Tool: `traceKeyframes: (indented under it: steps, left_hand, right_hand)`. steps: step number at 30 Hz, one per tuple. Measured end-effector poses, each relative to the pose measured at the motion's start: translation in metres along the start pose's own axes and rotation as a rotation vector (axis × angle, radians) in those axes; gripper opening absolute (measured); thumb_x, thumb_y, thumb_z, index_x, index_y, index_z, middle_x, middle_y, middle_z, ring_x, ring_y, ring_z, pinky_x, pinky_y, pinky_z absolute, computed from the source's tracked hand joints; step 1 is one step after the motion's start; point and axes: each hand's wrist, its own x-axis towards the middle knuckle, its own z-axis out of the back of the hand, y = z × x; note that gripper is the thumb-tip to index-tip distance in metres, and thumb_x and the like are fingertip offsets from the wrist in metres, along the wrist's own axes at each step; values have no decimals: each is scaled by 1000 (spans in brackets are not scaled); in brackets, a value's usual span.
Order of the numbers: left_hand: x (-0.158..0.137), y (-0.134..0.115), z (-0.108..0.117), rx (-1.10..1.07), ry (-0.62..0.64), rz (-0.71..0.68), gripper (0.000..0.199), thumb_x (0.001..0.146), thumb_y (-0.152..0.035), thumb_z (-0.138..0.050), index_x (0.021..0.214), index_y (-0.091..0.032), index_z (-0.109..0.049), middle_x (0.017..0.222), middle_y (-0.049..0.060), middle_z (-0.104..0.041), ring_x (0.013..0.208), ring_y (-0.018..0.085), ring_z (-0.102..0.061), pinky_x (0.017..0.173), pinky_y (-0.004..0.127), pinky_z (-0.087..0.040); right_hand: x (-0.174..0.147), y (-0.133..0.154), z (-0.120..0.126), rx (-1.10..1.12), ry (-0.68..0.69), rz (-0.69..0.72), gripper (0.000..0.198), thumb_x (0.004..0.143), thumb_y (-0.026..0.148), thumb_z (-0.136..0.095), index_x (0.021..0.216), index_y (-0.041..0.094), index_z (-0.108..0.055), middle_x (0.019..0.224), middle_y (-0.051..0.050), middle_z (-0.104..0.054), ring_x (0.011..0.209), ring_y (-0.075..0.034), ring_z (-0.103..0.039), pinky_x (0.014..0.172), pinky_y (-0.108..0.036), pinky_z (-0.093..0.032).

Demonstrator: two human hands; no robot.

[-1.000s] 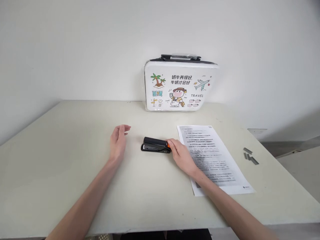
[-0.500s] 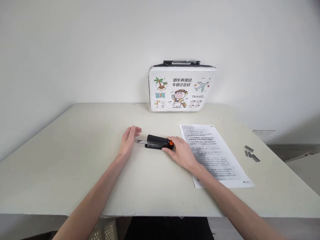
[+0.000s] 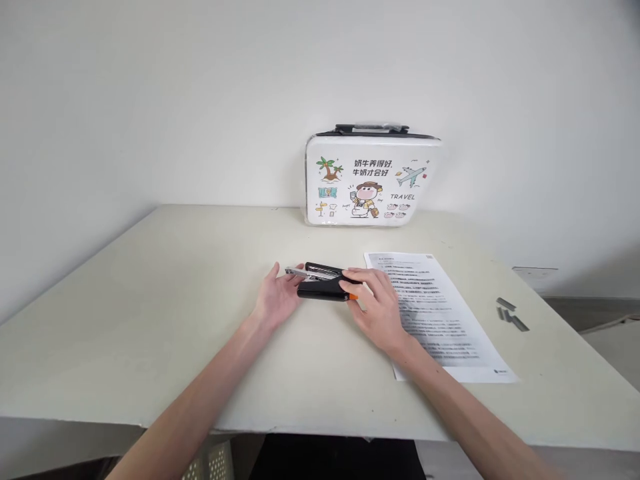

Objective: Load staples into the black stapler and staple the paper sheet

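A black stapler with an orange part at its rear lies sideways in my right hand, whose fingers are wrapped round its back end. From its front, toward the left, sticks out a silver metal tray. My left hand is palm up beside the stapler's front end, fingers stretched out and partly behind the metal tray. Whether those fingers touch the stapler I cannot tell.
A printed sheet of paper lies to the right, partly under my right forearm. Farther right are several grey staple strips. A white cartoon-printed case stands against the wall at the back of the table.
My right hand has turned the stapler over, so its metal tray now faces up. My left hand has rolled palm up and come under the front end. The view has shifted slightly.
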Motion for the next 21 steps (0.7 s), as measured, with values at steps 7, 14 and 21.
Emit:
traceKeyframes:
  steps: [7, 14, 21]
  left_hand:
    - [1, 1, -2, -31, 51, 48, 55, 109, -46, -25, 106, -13, -69, 118, 21, -72, 119, 34, -70, 106, 52, -55]
    - [5, 2, 2, 14, 30, 44, 46, 108, -41, -33, 108, -14, -71, 117, 19, -72, 120, 30, -69, 112, 48, -52]
    - [4, 4, 1, 22, 57, 38, 38, 108, -34, -44, 102, -14, -76, 127, 16, -72, 125, 26, -67, 114, 39, -50]
  right_hand:
    - [-1, 5, 0, -15, -14, 39, 34, 96, 3, -60, 107, 32, -74, 116, -5, -76, 117, -25, -71, 89, -42, -53]
    - [-4, 7, -1, -38, 39, 4, 32, 98, 7, -63, 105, 35, -76, 118, -2, -77, 119, -25, -71, 92, -44, -52]
    - [-5, 4, -1, -57, -17, 9, 34, 97, 4, -61, 106, 34, -76, 119, -4, -77, 119, -25, -70, 91, -43, -52]
